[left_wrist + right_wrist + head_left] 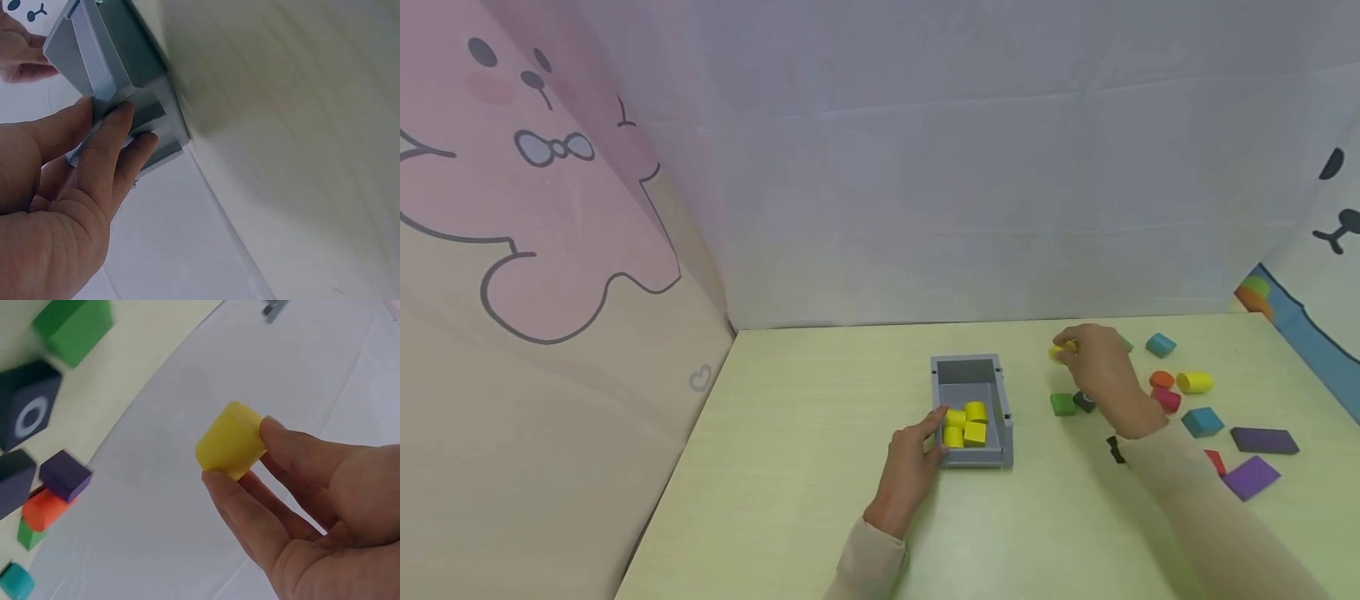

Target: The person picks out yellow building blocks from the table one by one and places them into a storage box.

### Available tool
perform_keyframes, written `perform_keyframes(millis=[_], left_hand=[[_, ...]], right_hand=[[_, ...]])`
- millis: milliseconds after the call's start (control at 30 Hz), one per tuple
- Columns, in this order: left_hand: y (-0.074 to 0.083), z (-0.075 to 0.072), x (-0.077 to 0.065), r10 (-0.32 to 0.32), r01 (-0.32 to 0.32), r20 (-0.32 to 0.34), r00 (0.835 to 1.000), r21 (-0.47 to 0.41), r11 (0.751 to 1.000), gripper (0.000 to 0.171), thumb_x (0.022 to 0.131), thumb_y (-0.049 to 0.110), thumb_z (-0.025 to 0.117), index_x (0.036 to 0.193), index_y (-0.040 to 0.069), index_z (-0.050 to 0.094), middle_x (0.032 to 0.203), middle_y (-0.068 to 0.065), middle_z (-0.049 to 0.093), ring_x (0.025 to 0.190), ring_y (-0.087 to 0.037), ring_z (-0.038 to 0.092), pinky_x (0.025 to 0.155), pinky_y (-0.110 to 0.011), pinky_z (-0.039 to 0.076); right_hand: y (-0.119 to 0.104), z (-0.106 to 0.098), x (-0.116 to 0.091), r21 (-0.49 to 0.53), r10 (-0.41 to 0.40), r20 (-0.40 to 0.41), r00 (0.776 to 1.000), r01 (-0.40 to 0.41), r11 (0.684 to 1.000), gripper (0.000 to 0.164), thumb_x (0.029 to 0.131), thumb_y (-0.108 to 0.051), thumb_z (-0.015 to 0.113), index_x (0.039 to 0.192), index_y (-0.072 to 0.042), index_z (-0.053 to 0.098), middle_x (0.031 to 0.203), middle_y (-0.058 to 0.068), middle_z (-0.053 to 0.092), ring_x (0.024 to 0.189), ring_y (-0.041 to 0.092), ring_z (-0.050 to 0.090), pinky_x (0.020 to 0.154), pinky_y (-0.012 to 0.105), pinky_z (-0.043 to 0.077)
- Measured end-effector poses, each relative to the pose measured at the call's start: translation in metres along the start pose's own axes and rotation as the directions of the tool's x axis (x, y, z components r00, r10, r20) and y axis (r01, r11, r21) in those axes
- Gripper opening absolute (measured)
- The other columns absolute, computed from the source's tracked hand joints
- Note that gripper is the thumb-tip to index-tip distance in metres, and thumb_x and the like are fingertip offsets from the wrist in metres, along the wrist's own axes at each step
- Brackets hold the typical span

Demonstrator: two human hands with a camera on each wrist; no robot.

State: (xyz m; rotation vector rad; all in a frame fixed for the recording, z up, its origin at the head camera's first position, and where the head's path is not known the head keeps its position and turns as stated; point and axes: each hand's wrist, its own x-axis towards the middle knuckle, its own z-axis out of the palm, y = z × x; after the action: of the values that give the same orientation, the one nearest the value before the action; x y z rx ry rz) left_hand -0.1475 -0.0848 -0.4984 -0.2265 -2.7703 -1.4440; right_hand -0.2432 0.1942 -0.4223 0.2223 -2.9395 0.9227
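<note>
My right hand (1099,367) pinches a yellow cylinder block (230,440) between thumb and fingertips, above the far right part of the table. In the right wrist view the cylinder is tilted, most of its side showing. My left hand (906,471) grips the near left wall of a grey plastic bin (1006,454), thumb and fingers on either side of the rim in the left wrist view. Several yellow blocks (975,434), cylinders and a cube among them, lie at the near end inside the bin. A green block (1063,405) lies right of the bin, beside a black block (1082,402).
Farther right are another yellow cylinder (1195,382), an orange piece (1161,380), a dark pink block (1166,400), blue blocks (1202,422) and purple blocks (1264,441). My right forearm partly covers a red piece (1216,461). A pale curtain (925,208) hangs behind the table.
</note>
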Motion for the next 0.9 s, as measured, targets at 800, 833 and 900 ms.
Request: perform_keyframes(millis=[800,833,900], left_hand=[[-0.002,-0.001,0.002,0.001,-0.001,0.020,1.000,0.000,1.000,0.059,0.094,-0.009,0.072,0.150,0.005,0.059,0.149,-0.013,0.060,0.138,-0.034,0.059,0.113,-0.049,0.050],[-0.003,-0.001,0.002,0.000,0.000,0.020,1.000,0.000,1.000,0.059,0.094,-0.009,0.072,0.150,0.005,0.059,0.149,-0.013,0.060,0.138,-0.033,0.059,0.113,-0.049,0.050],[-0.003,-0.001,0.003,0.003,-0.003,0.019,1.000,0.006,1.000,0.059,0.094,-0.009,0.072,0.150,0.005,0.059,0.149,-0.013,0.061,0.137,-0.033,0.059,0.112,-0.050,0.050]], right_hand=[[-0.072,0.061,-0.009,0.069,-0.301,0.039,0.953,0.298,0.952,0.018,0.090,0.006,0.078,0.108,0.004,0.075,0.112,0.018,0.076,0.108,0.038,0.072,0.096,0.053,0.060],[-0.073,0.064,-0.008,0.066,-0.306,0.052,0.951,0.302,0.951,0.018,0.090,0.007,0.078,0.107,0.004,0.076,0.111,0.017,0.076,0.108,0.038,0.072,0.097,0.053,0.060],[-0.074,0.069,-0.006,0.056,-0.319,0.077,0.945,0.315,0.947,0.017,0.090,0.007,0.078,0.107,0.004,0.075,0.110,0.017,0.076,0.108,0.038,0.071,0.098,0.053,0.059]])
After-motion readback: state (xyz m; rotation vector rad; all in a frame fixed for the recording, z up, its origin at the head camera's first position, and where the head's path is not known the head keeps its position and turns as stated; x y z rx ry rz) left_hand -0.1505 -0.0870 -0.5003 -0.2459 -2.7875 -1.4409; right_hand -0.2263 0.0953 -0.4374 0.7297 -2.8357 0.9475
